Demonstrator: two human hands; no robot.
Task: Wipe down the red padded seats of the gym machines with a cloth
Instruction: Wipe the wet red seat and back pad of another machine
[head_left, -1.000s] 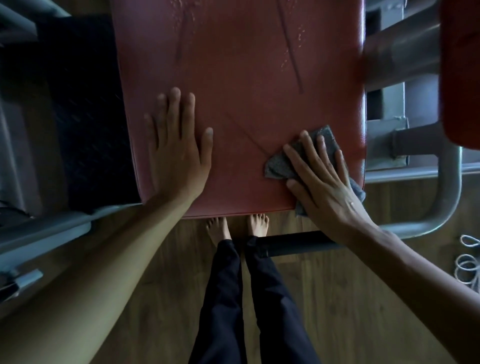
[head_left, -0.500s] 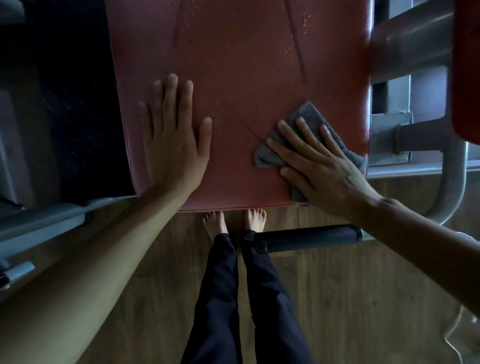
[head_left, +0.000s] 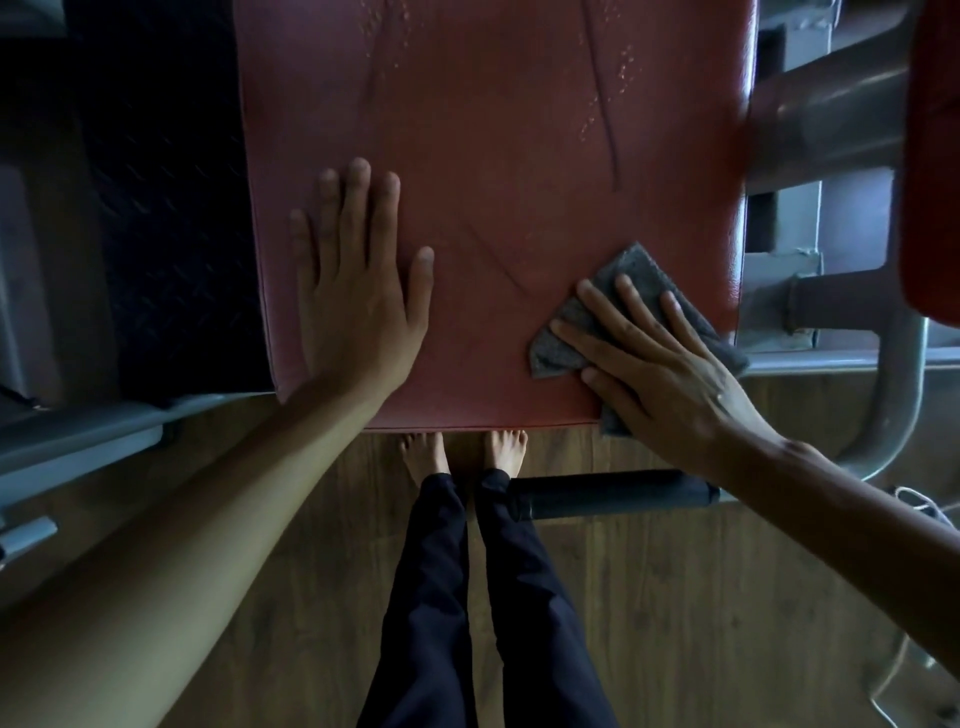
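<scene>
The left hand (head_left: 358, 306) was laid flat on the red padded seat (head_left: 493, 156), near its left edge, with its fingers stretched straight and nothing held. Further right, the grey cloth (head_left: 636, 267) was pressed onto the seat's near right corner by the right hand (head_left: 670, 374), whose fingers were spread out straight on top. A black padded bar (head_left: 613, 493) was seen below, above the wooden floor (head_left: 675, 597).

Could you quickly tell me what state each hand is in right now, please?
Left hand: open, flat on the seat, holding nothing.
Right hand: open, straight fingers pressing the cloth onto the seat.
</scene>
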